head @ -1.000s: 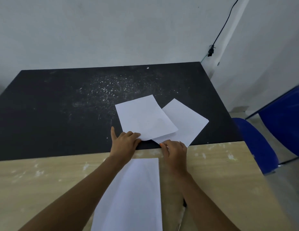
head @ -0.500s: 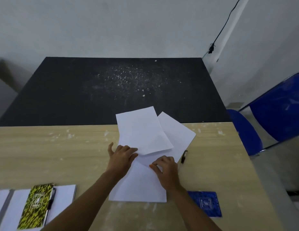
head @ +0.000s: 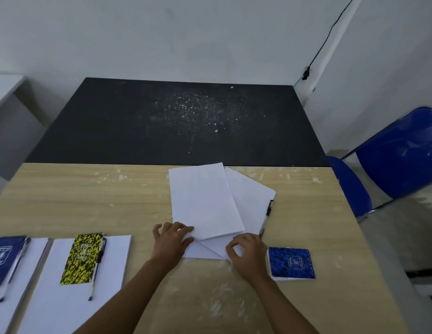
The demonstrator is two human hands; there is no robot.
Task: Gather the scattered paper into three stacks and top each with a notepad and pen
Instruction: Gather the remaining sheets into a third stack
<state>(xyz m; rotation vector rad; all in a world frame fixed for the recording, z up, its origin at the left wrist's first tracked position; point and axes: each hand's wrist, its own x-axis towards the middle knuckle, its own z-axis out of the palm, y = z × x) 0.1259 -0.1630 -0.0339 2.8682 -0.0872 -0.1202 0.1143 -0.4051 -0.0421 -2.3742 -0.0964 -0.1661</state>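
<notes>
Three loose white sheets overlap on the wooden table. My left hand pinches the near left corner of the top sheet. My right hand grips the near edge of the lower sheets with curled fingers. A pen lies along the right edge of these sheets. A blue notepad sits just right of my right hand. To the left, a paper stack carries a yellow notepad and a pen. At the far left another stack carries a blue notepad and pen.
A black table with white specks adjoins the far side of the wooden one. A blue chair stands at the right. A cable runs down the wall corner.
Both hands have dragged the loose sheets from the black table toward me onto the wooden table, over the third sheet. The view has dropped back, bringing the two left stacks and the blue notepad into sight.
</notes>
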